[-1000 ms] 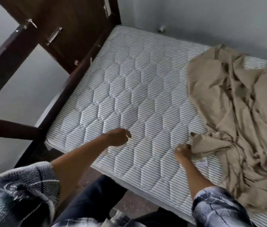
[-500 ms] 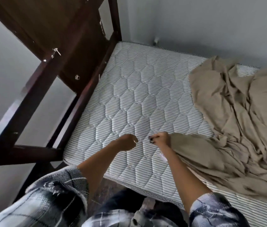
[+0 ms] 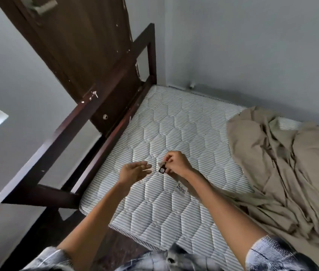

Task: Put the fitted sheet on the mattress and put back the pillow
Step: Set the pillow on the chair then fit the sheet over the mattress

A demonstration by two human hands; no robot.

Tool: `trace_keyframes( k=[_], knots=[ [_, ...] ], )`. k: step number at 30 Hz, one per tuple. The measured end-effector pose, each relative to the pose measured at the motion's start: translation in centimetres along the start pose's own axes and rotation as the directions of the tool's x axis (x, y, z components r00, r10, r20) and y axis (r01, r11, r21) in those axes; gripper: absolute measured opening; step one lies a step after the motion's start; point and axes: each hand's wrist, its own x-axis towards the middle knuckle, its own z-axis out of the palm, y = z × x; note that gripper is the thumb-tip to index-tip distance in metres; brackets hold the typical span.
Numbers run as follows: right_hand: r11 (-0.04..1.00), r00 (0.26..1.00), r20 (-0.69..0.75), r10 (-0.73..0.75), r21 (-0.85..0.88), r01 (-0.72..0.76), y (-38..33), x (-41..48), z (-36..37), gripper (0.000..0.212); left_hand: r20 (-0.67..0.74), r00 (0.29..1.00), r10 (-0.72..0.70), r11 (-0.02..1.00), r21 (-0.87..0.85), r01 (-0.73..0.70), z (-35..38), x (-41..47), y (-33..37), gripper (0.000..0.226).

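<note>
Look first at the right grip (image 3: pixel 176 165), pinched on a small dark object (image 3: pixel 162 169) too small to identify, held just above the bare mattress (image 3: pixel 174 122); see the left grip (image 3: pixel 135 171) released beside it, fingers straight, holding nothing. Find the fitted sheet (image 3: pixel 284 165) lying crumpled in a heap over the right side of the mattress, with no corner hooked on yet and no pillow anywhere in view. Judging the step in hand as getting the sheet started, set that small dark object aside off the bed before anything else, so as not to trap it under cloth. Then hunt along the heap for an elastic corner rather than dragging the whole bundle. Pull that corner toward the near-left end by the bed frame (image 3: pixel 88 133), lift the mattress edge slightly, and tuck the elastic well under. Work the far corner against the wall (image 3: pixel 252 55) next, keeping the cloth loose until seating all four corners.
</note>
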Motion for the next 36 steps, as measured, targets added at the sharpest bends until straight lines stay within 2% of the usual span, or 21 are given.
trace_keyframes(
  k=[4, 7, 9, 11, 14, 16, 18, 20, 22, 24, 28, 30, 32, 34, 36],
  knots=[
    [0.998, 0.999, 0.038, -0.008, 0.059, 0.006, -1.2, 0.5, -0.3, 0.028, 0.125, 0.991, -0.040, 0.996, 0.082, 0.030, -1.0, 0.0, 0.5, 0.019],
    [0.996, 0.996, 0.032, -0.084, -0.021, 0.085, -2.8, 1.2, 0.5, 0.025, 0.267, 0.961, -0.073, 0.983, 0.184, 0.023, -0.3, 0.4, 0.6, 0.018],
    [0.995, 0.991, 0.091, -0.098, -0.012, 0.100, -4.2, 1.9, 1.1, 0.015, 0.254, 0.967, -0.026, 0.980, 0.196, -0.025, -0.4, 1.4, 0.6, 0.017],
    [0.993, 0.981, 0.167, -0.094, 0.088, 0.080, -5.8, 2.9, 1.7, 0.008, 0.212, 0.977, 0.039, 0.990, 0.121, -0.066, -1.4, 2.4, 1.3, 0.012],
    [0.975, 0.972, 0.203, -0.117, 0.207, 0.074, -8.3, 4.7, 2.6, 0.009, 0.174, 0.981, 0.089, 0.994, 0.045, -0.098, -4.3, 3.4, 3.5, 0.010],
    [0.987, 0.961, 0.243, -0.130, 0.127, 0.101, -9.4, 5.9, 2.9, 0.017, 0.161, 0.984, 0.074, 0.997, -0.039, -0.069, -6.9, 3.8, 5.2, 0.015],
    [0.996, 0.944, 0.324, -0.062, -0.038, 0.079, -10.0, 6.7, 2.7, 0.021, 0.171, 0.982, 0.079, 0.992, -0.109, -0.061, -9.5, 3.9, 6.7, 0.016],
    [0.994, 0.934, 0.357, 0.012, -0.108, 0.029, -10.1, 7.1, 2.2, 0.018, 0.158, 0.983, 0.092, 0.986, -0.149, -0.069, -11.8, 3.9, 7.7, 0.017],
    [0.997, 0.947, 0.319, 0.032, -0.074, -0.009, -9.8, 7.3, 1.8, 0.017, 0.130, 0.986, 0.103, 0.982, -0.169, -0.080, -13.9, 4.0, 8.1, 0.019],
    [1.000, 0.981, 0.191, 0.017, 0.009, -0.019, -9.8, 7.3, 1.8, 0.020, 0.109, 0.989, 0.095, 0.979, -0.189, -0.073, -15.2, 4.1, 7.8, 0.020],
    [0.993, 0.996, -0.049, -0.072, 0.096, 0.076, -11.2, 6.9, 3.6, 0.021, 0.059, 0.997, 0.050, 0.966, -0.255, -0.034, -14.7, 3.9, 6.9, 0.030],
    [0.984, 0.988, -0.123, -0.096, 0.141, 0.113, -12.3, 6.4, 5.1, 0.026, 0.126, 0.988, 0.093, 0.961, -0.270, -0.056, -13.3, 3.2, 7.1, 0.039],
    [0.969, 0.985, -0.115, -0.127, 0.196, 0.148, -13.4, 5.5, 6.3, 0.023, 0.262, 0.948, 0.179, 0.967, -0.225, -0.121, -11.8, 2.6, 7.4, 0.044],
    [0.969, 0.987, 0.006, -0.161, 0.191, 0.157, -14.1, 4.6, 7.0, 0.011, 0.352, 0.908, 0.228, 0.969, -0.168, -0.179, -10.5, 2.1, 7.6, 0.050],
    [0.969, 0.975, 0.103, -0.197, 0.174, 0.177, -14.4, 4.0, 6.8, 0.007, 0.405, 0.887, 0.220, 0.974, -0.133, -0.181, -9.5, 1.8, 7.7, 0.045]
  ],
)
